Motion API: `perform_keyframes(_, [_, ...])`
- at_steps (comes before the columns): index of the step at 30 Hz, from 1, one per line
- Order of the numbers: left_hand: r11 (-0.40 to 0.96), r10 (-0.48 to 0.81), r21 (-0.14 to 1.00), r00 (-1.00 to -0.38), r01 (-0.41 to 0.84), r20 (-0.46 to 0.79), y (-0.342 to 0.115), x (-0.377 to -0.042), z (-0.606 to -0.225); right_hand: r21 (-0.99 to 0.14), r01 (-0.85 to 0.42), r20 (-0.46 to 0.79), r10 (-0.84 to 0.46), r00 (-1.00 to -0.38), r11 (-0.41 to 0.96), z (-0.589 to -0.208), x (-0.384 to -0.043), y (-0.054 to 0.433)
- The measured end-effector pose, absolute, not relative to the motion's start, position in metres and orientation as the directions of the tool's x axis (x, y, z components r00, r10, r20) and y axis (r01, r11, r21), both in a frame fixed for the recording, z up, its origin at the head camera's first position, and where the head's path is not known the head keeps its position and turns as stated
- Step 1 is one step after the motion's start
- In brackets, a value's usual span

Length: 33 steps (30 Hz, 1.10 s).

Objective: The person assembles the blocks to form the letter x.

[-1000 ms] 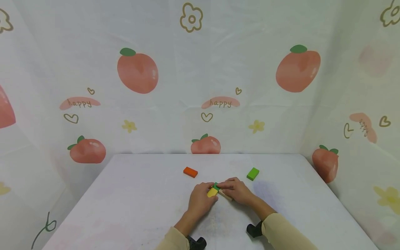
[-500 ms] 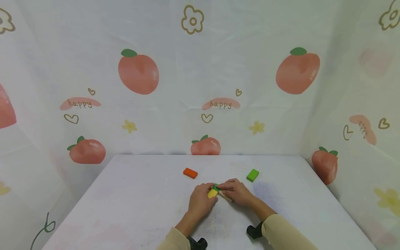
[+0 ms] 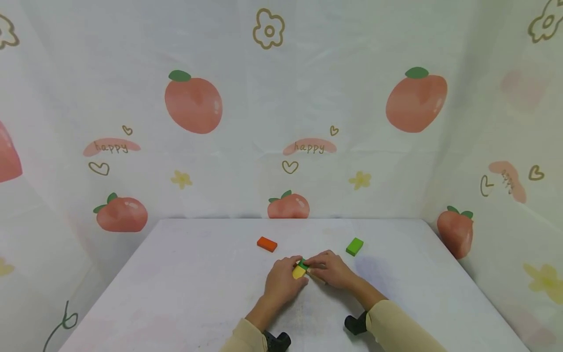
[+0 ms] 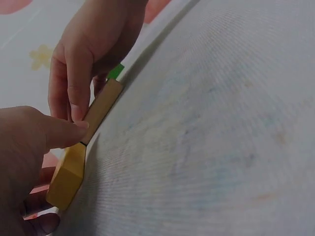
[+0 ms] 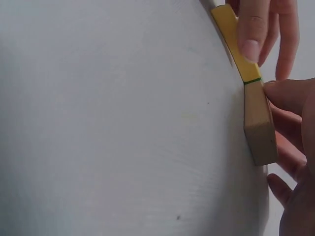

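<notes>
In the head view my left hand (image 3: 280, 281) grips a yellow block (image 3: 299, 273) near the middle of the table, thumb on the near side and fingers behind. Beside it my right hand (image 3: 334, 271) holds a plain wooden block (image 5: 258, 118) between thumb and fingers. The two blocks meet end to end at an angle, low on the table. A small green block (image 3: 302, 264) shows at their meeting corner, partly covered by fingertips; only a thin green line of it appears in the right wrist view. The left thumb (image 4: 69, 132) lies at the joint in the left wrist view.
An orange-red block (image 3: 267, 244) lies farther back, left of the hands. A light green block (image 3: 354, 247) lies back right. The white table (image 3: 198, 283) ends against a printed cloth backdrop (image 3: 246, 176). Black wrist mounts (image 3: 355, 324) sit beneath the sleeves.
Both hands stay at the blocks almost without moving. The right fingers cover slightly more of the wooden block, and the head view has shifted a little.
</notes>
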<state>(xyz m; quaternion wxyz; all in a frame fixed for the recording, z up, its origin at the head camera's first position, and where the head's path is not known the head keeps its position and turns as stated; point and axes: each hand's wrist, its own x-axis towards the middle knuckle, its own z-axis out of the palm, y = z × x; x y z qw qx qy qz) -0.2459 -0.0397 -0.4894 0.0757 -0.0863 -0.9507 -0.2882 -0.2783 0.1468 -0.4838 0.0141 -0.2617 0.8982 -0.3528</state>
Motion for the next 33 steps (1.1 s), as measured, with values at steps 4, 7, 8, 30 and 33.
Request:
perform_keyframes(4, [0.819, 0.141, 0.526, -0.97, 0.227, 0.199, -0.042, -0.246, -0.489, -0.606, -0.496, 0.191, -0.492, -0.85, 0.622, -0.485, -0.278, 0.146])
perform_keyframes(7, [0.806, 0.154, 0.542, -0.968, 0.239, 0.198, -0.045, -0.247, -0.489, -0.579, -0.528, 0.218, -0.506, -0.835, 0.621, -0.487, -0.276, 0.146])
perform_keyframes(8, [0.798, 0.158, 0.549, -0.966, 0.247, 0.205, -0.047, -0.247, -0.489, -0.57, -0.539, 0.229, -0.51, -0.829, 0.62, -0.488, -0.276, 0.146])
perform_keyframes(30, [0.746, 0.076, 0.593, -0.924, 0.302, 0.375, -0.077, -0.265, -0.487, -0.434, -0.623, 0.261, -0.571, -0.778, 0.651, -0.484, -0.258, 0.149])
perform_keyframes(33, [0.764, 0.069, 0.57, -0.918, 0.301, 0.391, -0.082, -0.269, -0.488, -0.412, -0.648, 0.272, -0.592, -0.758, 0.64, -0.485, -0.257, 0.148])
